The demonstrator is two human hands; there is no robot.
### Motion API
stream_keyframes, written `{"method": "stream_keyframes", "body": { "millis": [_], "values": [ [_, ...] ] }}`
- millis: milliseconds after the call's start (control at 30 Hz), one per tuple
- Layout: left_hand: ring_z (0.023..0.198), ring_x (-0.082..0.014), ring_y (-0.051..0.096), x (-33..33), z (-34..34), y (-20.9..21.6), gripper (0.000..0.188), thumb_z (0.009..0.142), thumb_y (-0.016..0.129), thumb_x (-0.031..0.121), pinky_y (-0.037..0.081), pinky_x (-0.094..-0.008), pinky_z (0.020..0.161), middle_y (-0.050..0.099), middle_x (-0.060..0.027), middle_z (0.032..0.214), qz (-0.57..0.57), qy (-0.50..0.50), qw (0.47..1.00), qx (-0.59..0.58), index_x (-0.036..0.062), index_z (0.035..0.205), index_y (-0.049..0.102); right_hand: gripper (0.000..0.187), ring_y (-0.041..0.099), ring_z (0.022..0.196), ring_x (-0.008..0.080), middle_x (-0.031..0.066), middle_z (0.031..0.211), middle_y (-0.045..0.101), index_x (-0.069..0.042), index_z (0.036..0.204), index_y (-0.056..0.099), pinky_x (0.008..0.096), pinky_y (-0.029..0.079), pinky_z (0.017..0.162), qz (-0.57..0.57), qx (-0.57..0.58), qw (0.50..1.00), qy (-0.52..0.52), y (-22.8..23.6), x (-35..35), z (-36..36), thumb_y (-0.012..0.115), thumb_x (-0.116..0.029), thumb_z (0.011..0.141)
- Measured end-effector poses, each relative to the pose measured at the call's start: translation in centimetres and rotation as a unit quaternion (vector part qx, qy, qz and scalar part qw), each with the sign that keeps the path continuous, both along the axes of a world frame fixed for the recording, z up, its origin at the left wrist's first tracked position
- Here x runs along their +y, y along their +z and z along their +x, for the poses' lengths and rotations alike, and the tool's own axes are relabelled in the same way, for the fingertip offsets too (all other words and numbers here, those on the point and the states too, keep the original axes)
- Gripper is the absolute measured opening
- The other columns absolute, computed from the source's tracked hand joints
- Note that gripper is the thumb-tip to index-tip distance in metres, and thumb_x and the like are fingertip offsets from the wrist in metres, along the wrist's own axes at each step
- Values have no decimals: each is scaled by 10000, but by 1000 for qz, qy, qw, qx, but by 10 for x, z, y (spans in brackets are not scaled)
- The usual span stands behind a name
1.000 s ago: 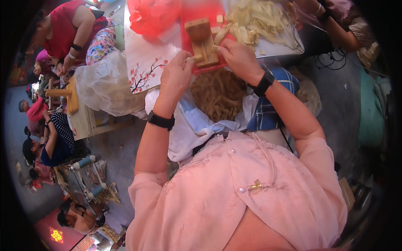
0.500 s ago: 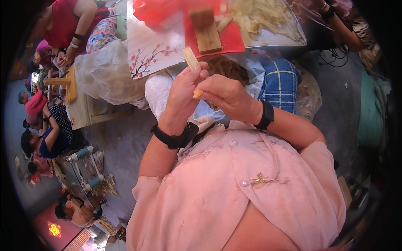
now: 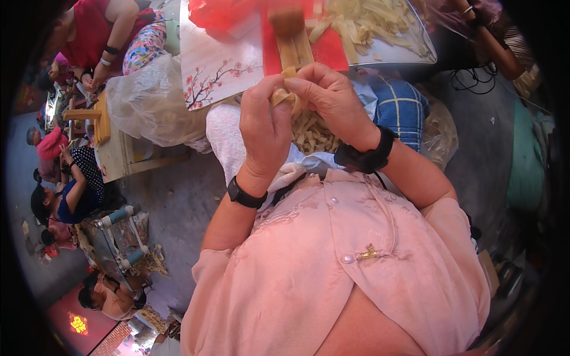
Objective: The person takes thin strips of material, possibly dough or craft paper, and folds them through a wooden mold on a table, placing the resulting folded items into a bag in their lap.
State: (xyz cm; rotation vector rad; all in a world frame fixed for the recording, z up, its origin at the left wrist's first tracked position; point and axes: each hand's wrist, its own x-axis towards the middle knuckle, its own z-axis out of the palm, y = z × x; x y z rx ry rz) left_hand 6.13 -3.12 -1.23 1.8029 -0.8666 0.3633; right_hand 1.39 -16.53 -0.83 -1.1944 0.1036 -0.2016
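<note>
Just in front of the table's near edge, both hands meet around a pale yellow flat strip, which is bent into a loop. My left hand pinches it from the left, thumb and fingers closed. From the other side my right hand grips its upper part between thumb and fingertips. The exact folds are partly covered by the fingers. Beneath the hands, small folded yellow pieces lie in a pale bag on my lap. Right beyond the fingers is a wooden block tool with a raised block at its far end.
The tool rests on a red sheet on the tabletop. Loose yellow strips are heaped at the far right, a red plastic bag far left. A translucent bag stands left of the table. Other people sit nearby.
Both hands have moved away from me, toward the tool. The strip that stood straight in my left hand no longer shows so; a looped strip is now between both hands.
</note>
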Motion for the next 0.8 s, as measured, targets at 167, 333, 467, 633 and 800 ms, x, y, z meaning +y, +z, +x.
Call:
{"method": "stream_keyframes", "body": {
  "millis": [167, 333, 467, 633, 800],
  "values": [
    [858, -243, 555, 0, 5, 4, 182, 887, 493, 6, 450, -304, 751, 585, -124, 948, 42, -31, 996, -73, 9, 1053, 566, 145, 509, 689, 45, -20, 792, 579, -36, 998, 581, 191, 432, 598, -33, -2, 999, 0, 11, 9, -10, 539, -164, 944],
    [815, -303, 544, 2, 10, 3, 161, 819, 549, -14, 445, -369, 697, 556, -147, 893, 48, -23, 997, -60, 6, 979, 548, 154, 502, 656, 106, 69, 758, 570, -14, 986, 561, 261, 434, 592, -229, -91, 969, -20, 9, 11, -17, 530, -159, 945],
    [890, -142, 548, 12, 9, 8, 147, 915, 439, 14, 444, -268, 765, 572, -62, 979, -49, -151, 938, 308, 3, 1023, 538, 126, 547, 630, 137, 102, 727, 586, -8, 932, 595, 277, 444, 580, -357, -159, 920, -43, 12, -3, -16, 573, -131, 914],
    [940, -107, 565, 16, 8, 23, 168, 941, 474, 72, 455, -230, 832, 576, -53, 1017, -161, -258, 802, 514, -1, 1084, 524, 158, 531, 623, 66, 26, 747, 631, 0, 960, 646, 238, 426, 542, -246, -107, 963, -29, 17, -12, -17, 615, -138, 890],
    [829, -127, 615, 18, 14, -1, 196, 942, 498, 70, 495, -231, 762, 623, -88, 971, -83, -177, 930, 311, -30, 1104, 546, 176, 459, 574, -7, -45, 722, 595, -9, 979, 682, 161, 358, 493, -51, 10, 992, 119, 25, -12, -20, 620, -148, 892]
  ]
}}
